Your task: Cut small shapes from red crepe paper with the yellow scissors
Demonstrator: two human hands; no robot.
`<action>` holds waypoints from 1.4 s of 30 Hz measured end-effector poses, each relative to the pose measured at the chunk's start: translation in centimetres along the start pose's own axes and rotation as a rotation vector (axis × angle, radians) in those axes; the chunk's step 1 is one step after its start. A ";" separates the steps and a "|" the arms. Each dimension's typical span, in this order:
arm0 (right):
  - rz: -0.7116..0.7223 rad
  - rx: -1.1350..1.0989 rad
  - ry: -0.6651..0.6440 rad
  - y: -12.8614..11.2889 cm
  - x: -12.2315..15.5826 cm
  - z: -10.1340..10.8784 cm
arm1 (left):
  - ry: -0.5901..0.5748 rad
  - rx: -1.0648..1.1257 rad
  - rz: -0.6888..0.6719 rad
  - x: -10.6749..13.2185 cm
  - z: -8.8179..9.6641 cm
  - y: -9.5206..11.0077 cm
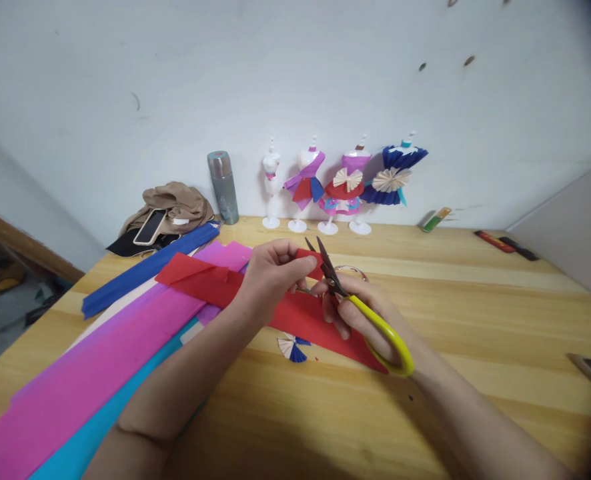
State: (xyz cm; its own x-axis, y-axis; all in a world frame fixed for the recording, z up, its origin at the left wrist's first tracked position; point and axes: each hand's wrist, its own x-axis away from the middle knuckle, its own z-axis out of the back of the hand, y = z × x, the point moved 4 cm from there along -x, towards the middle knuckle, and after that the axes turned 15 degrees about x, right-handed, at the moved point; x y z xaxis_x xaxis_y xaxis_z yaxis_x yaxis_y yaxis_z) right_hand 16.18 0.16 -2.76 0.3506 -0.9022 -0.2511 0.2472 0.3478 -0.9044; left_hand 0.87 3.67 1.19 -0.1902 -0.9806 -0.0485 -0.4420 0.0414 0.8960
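Observation:
My left hand [270, 273] pinches a small folded piece of red paper [311, 260] between thumb and fingers. In my right hand [360, 303] are scissors with yellow handles [398, 343], their dark blades parted and pointing up and away beside the red piece. Beneath both hands a long strip of red crepe paper [300, 320] lies slantwise across the table. Just in front of it sits a small pleated fan [294, 348] in cream and blue. Part of a ring-shaped item [353, 271] shows behind my right hand.
Purple-pink [100, 353], turquoise [120, 393] and blue [148, 267] paper strips spread over the left side. Several small dress forms [309, 173], some dressed in paper, line the wall. A thermos [223, 187], phone [150, 227], brown cloth [175, 200] and green tube [435, 219] stand or lie at the back.

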 end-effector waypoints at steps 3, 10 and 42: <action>0.009 -0.001 0.005 -0.2 0.0 0.0 | 0.000 0.009 0.023 0.1 0.0 -0.2; -0.007 -0.008 0.011 0.0 0.0 0.0 | 0.011 0.025 0.027 0.2 0.1 -0.3; -0.007 0.040 -0.019 -1.1 0.3 0.8 | -0.084 -0.088 0.040 -0.1 0.4 0.6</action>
State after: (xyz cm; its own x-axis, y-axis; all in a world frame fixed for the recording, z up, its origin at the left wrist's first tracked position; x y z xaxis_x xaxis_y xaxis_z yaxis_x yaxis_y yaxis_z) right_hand 16.77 -0.24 -1.58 0.3660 -0.8996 -0.2381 0.2856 0.3521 -0.8913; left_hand 0.26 3.85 1.57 -0.2802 -0.9589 -0.0451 -0.3543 0.0596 0.9332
